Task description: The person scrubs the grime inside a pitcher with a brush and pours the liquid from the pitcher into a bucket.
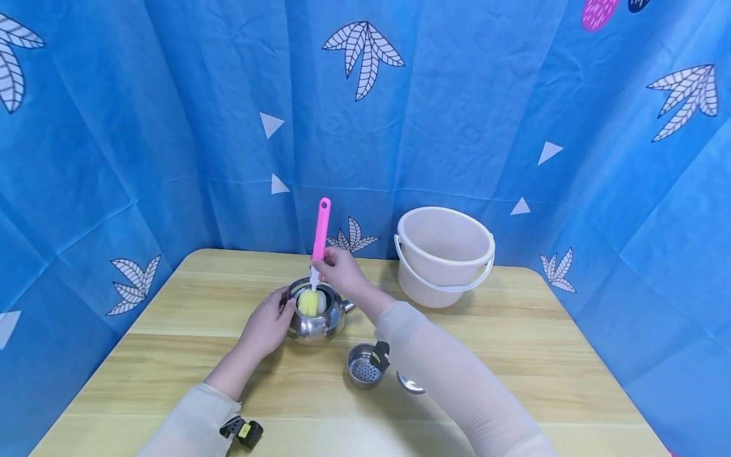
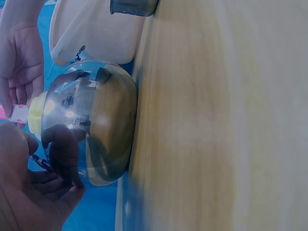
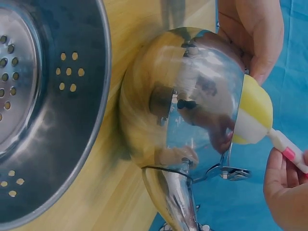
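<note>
A shiny steel teapot point(image 1: 314, 329) stands upright on the wooden table, its spout point(image 3: 175, 197) toward the right. My left hand point(image 1: 267, 327) grips its left side near the rim, thumb at the mouth. My right hand point(image 1: 344, 274) pinches a sponge brush by the lower part of its pink handle point(image 1: 322, 228), which points upward. The brush's yellow and white sponge head point(image 3: 255, 110) sits in the teapot's mouth, partly inside and partly above the rim. How deep it reaches is hidden.
A perforated steel strainer point(image 1: 364, 368) rests in front of the teapot. Beside it, a shiny round metal piece point(image 1: 411, 384) is partly hidden under the right sleeve. A white bucket point(image 1: 442, 279) with a handle stands at the back right, before a blue curtain point(image 1: 354, 146).
</note>
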The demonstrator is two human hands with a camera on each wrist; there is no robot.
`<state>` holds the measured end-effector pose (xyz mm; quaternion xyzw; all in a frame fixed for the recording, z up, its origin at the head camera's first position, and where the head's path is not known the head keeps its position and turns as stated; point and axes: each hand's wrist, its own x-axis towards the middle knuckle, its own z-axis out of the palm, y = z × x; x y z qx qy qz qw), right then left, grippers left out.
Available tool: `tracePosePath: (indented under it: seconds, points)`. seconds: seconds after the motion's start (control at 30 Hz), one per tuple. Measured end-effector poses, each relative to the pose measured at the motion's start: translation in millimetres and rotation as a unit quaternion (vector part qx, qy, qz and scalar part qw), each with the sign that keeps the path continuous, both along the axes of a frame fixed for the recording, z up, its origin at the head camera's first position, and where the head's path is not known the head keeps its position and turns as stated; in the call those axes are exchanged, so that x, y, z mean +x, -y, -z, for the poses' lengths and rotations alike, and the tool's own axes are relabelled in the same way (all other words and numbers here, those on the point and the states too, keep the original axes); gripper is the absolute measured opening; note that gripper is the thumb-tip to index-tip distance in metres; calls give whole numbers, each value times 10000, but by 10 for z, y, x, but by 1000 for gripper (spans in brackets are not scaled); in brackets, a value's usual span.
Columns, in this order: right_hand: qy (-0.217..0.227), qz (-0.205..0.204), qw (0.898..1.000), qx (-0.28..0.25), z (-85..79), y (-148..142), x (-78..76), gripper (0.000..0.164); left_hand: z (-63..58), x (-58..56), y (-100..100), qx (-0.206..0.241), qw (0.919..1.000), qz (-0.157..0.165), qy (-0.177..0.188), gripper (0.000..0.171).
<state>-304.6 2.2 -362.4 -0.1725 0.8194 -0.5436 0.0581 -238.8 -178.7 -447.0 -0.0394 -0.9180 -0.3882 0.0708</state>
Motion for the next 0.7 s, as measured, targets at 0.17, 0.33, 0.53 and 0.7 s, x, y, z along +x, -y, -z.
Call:
tracePosePath:
  seconds: [0.17,0.33,0.53,0.7]
  points:
    - [-42,17,10000,-47,16,-28,10,23,-14,15,-1,60,10000,4,51,58]
    - [-83,55,9999,-133,30,-67,25,21,-19,23,-3,37,10000,5,37,57]
    - [-141,111,9997,-187,45,-99,45,17,-5,17,2,-2,10000,-6,30,56]
    - [-119,228,9995,-169,46,-128,77,16,2,13,5,15,10000,-5,-6,56]
